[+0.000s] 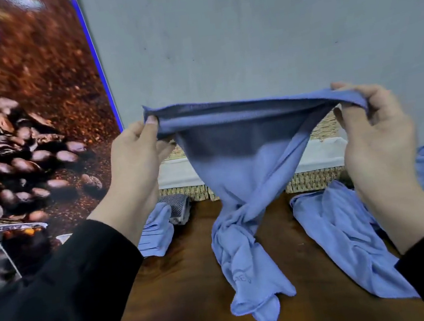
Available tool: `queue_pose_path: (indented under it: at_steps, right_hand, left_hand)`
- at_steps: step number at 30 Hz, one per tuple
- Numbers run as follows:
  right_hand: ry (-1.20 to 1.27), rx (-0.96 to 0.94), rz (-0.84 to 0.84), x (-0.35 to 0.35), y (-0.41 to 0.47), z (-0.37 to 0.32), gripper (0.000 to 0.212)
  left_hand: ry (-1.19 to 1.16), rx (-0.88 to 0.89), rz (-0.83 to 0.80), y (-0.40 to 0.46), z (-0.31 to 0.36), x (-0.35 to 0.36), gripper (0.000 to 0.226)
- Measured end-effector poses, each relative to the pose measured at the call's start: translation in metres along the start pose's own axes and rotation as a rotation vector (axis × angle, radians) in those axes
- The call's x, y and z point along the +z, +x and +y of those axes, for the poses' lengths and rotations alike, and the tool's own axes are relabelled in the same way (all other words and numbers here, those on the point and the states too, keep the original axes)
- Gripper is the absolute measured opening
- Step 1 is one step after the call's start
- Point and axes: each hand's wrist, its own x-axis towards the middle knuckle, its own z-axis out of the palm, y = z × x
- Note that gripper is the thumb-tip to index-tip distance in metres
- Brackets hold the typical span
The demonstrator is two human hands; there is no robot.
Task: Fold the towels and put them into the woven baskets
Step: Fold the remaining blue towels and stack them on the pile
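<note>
- Head camera view, looking forward and down over a dark wooden bench [196, 297] set against a plain grey wall.
- Both hands are raised in front of the wall, each pinching one end of the top edge of a blue towel [235, 162]. Black sleeves cover both forearms.
- Left hand [135, 157] grips the towel's left corner between thumb and fingers; right hand [374, 133] grips the right corner the same way. The edge between them sags a little rather than running taut.
- Below that edge the towel narrows into a twisted, bunched tail whose lower end rests on the bench. It is not hanging flat.
- Behind the towel, at the back of the bench against the wall, stand the woven baskets [313, 178] with a white lining showing; the towel hides how many there are.
- More loose blue towels [350, 236] lie crumpled on the bench to the right. A folded blue stack [156, 235] sits to the left, just in front of the baskets, beside a darker striped cloth [178, 209].
- A large coffee-bean poster [26, 131] leans at the left.
- Judgement: the step in hand is opening the towel out for folding. To do it well, draw the hands apart until the top edge is straight, give a shake or lift higher so the twist falls out, then lay it flat on clear bench space before making the first fold.
</note>
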Motion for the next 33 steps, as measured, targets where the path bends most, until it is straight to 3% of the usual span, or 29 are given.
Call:
queue_pose_path:
  at_steps: [8, 11, 13, 15, 17, 19, 23, 27, 31, 33]
  right_hand:
    - [-0.239, 0.370, -0.147, -0.019, -0.027, 0.040, 0.014]
    - [-0.207, 0.413, -0.133, 0.001, -0.012, 0.053, 0.021]
    - [-0.216, 0.304, -0.116, 0.023, 0.015, 0.067, 0.022]
    - [-0.292, 0.250, -0.222, 0.044, 0.040, 0.078, 0.011]
    - [-0.463, 0.287, -0.414, 0.056, 0.048, 0.094, 0.056]
    - [-0.572, 0.286, -0.532, 0.058, 0.027, 0.104, 0.072]
    - [-0.523, 0.301, -0.760, 0.052, -0.058, 0.120, 0.033]
    - [-0.628, 0.194, -1.025, 0.049, -0.092, 0.143, 0.042]
    - [-0.704, 0.023, -1.091, 0.050, -0.093, 0.161, 0.022]
    - [-0.716, 0.009, -1.058, 0.051, -0.095, 0.165, 0.009]
  left_hand:
    - [0.733, -0.243, -0.143, -0.014, -0.056, -0.024, 0.050]
    - [0.536, -0.356, -0.164, 0.000, -0.062, -0.006, 0.044]
    - [0.379, -0.362, -0.086, 0.026, -0.063, 0.013, 0.030]
    - [0.294, -0.345, -0.082, 0.053, -0.068, 0.029, 0.027]
    - [0.341, -0.322, -0.116, 0.068, -0.080, 0.036, 0.047]
    - [0.496, -0.257, -0.152, 0.057, -0.100, 0.032, 0.053]
    - [0.726, -0.134, -0.439, -0.023, -0.165, 0.007, 0.027]
    - [0.880, -0.089, -0.680, -0.054, -0.190, -0.015, 0.029]
    - [0.957, -0.070, -0.755, -0.045, -0.197, -0.019, 0.040]
    - [0.988, -0.037, -0.712, -0.045, -0.203, -0.017, 0.026]
